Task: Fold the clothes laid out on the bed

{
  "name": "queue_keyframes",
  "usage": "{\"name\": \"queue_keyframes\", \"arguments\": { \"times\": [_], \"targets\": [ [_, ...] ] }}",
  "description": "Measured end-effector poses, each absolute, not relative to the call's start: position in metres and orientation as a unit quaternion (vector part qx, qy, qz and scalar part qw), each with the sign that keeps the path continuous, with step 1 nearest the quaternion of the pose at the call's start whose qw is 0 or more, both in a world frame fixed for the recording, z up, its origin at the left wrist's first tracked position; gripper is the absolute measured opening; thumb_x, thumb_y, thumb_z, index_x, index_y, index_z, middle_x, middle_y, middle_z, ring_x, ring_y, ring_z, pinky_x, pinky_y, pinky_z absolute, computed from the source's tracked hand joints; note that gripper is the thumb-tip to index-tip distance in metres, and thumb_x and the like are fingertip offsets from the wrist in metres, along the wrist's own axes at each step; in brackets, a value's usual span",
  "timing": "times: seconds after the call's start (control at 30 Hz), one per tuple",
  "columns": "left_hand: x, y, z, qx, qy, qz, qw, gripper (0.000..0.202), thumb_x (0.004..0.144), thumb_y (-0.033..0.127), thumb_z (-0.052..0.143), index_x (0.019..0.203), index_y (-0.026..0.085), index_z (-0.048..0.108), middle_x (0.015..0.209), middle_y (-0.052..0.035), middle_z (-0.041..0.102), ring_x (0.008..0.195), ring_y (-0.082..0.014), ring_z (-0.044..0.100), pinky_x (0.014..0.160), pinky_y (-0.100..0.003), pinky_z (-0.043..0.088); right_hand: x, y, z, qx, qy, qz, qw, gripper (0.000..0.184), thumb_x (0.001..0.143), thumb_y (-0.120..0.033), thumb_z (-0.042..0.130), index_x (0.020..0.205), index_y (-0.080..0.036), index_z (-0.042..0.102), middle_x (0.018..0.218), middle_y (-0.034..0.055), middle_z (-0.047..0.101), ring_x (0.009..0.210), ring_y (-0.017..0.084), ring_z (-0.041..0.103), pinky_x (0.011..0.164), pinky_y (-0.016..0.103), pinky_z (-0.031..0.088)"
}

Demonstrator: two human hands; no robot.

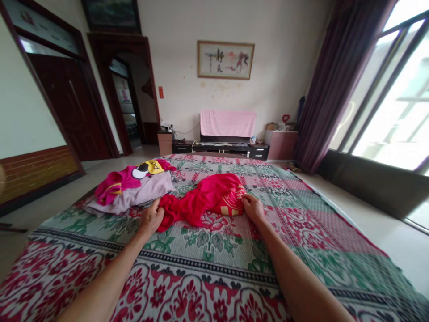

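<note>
A crumpled red garment [208, 197] with a gold patch lies in the middle of a bed covered by a floral red and green spread [214, 250]. My left hand [151, 218] is closed on the garment's left end, pinching the cloth. On the garment's right edge, beside the gold patch, my right hand [253, 208] grips the fabric with its fingers curled. Both forearms reach forward over the spread.
A small pile of folded clothes [130, 190], pink and yellow on lilac, sits to the left of the red garment. Beyond the bed stand a low dark TV cabinet [221, 147] with a pink cloth, a doorway at left and a curtained window at right.
</note>
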State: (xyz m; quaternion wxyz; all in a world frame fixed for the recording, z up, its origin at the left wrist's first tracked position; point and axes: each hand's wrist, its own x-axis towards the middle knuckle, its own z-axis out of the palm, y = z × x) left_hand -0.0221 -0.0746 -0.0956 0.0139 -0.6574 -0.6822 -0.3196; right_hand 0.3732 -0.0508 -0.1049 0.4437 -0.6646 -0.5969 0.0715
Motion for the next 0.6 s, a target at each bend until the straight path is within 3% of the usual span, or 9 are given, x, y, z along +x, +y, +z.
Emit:
{"name": "queue_keyframes", "arguments": {
  "times": [0.13, 0.33, 0.47, 0.6],
  "targets": [
    [-0.018, -0.077, -0.099, -0.687, -0.65, -0.324, 0.044, 0.038, 0.08, 0.024, 0.044, 0.112, 0.018, 0.064, 0.096, -0.0092, 0.072, 0.091, -0.0234, 0.064, 0.085, -0.031, 0.047, 0.369, -0.05, -0.106, -0.654, -0.607, 0.044, 0.449, 0.027, 0.077, -0.023, 0.047, 0.089, -0.021, 0.072, 0.092, 0.0072, 0.072, 0.086, 0.021, 0.065, 0.084, 0.034, 0.049],
    [-0.012, -0.083, -0.099, -0.753, -0.577, -0.306, 0.079, 0.044, 0.082, 0.052, 0.052, 0.106, 0.018, 0.065, 0.096, -0.0097, 0.066, 0.094, -0.0236, 0.063, 0.09, -0.03, 0.046, 0.325, -0.068, -0.092, -0.487, -0.702, -0.023, 0.519, 0.033, 0.078, -0.013, 0.043, 0.102, -0.02, 0.066, 0.109, 0.0086, 0.065, 0.105, 0.021, 0.059, 0.095, 0.039, 0.045],
    [-0.013, -0.084, -0.101, -0.77, -0.566, -0.282, 0.08, 0.049, 0.081, 0.056, 0.054, 0.111, 0.019, 0.061, 0.099, -0.0091, 0.063, 0.096, -0.0234, 0.061, 0.09, -0.03, 0.047, 0.283, -0.082, -0.091, -0.399, -0.805, 0.002, 0.438, 0.039, 0.077, -0.01, 0.047, 0.112, -0.019, 0.063, 0.117, 0.009, 0.061, 0.111, 0.021, 0.055, 0.099, 0.037, 0.043],
    [-0.012, -0.084, -0.105, -0.774, -0.572, -0.255, 0.099, 0.044, 0.084, 0.048, 0.052, 0.114, 0.016, 0.059, 0.105, -0.0103, 0.061, 0.1, -0.0235, 0.059, 0.092, -0.031, 0.045, 0.268, -0.084, -0.105, -0.435, -0.822, 0.013, 0.367, 0.045, 0.078, -0.014, 0.05, 0.122, -0.018, 0.057, 0.126, 0.0122, 0.056, 0.113, 0.024, 0.052, 0.1, 0.039, 0.043]
  ]
}}
